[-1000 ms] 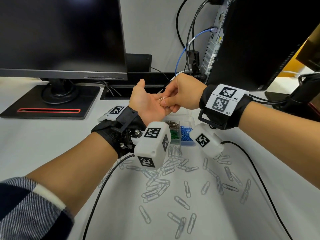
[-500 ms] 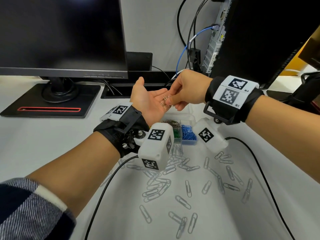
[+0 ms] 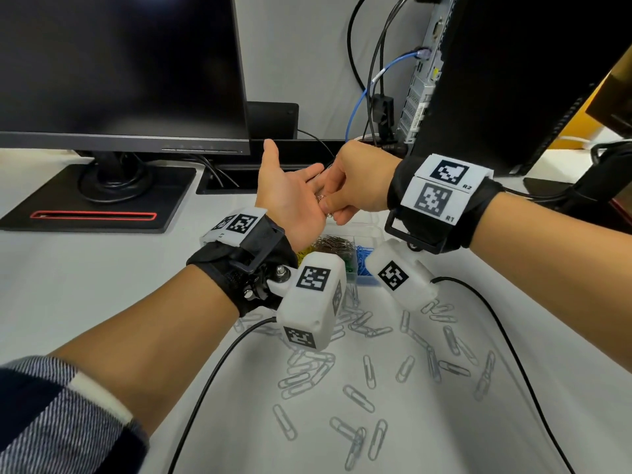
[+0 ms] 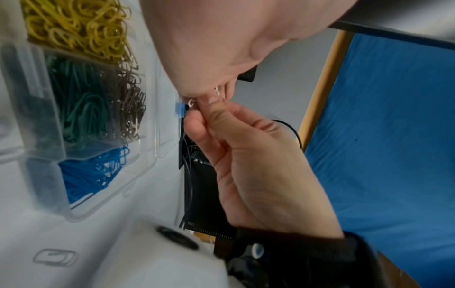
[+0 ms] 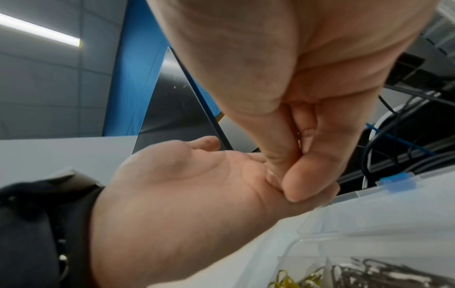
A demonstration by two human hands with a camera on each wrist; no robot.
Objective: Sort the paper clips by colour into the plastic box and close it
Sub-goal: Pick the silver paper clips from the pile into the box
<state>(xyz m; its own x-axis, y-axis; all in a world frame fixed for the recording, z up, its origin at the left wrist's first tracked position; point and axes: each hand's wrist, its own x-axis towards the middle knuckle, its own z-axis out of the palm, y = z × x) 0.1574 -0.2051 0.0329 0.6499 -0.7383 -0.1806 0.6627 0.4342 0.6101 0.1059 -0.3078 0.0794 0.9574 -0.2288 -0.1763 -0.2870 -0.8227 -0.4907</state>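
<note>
Compared with half a second ago, the right hand (image 3: 355, 186) has lowered its fingertips back onto the left hand (image 3: 290, 203), which remains palm up with fingers straight, its grip released. The right grip pinches silver paper clips (image 4: 191, 102) between thumb and forefinger against the left palm. The plastic box (image 4: 138, 171) sits open on the table (image 3: 102, 285) beneath both hands; its compartments hold yellow clips (image 4: 78, 27), green clips (image 4: 81, 105), dark clips (image 4: 130, 109) and blue clips (image 4: 91, 175). Loose silver clips (image 3: 369, 371) lie scattered on the table nearer the person.
</note>
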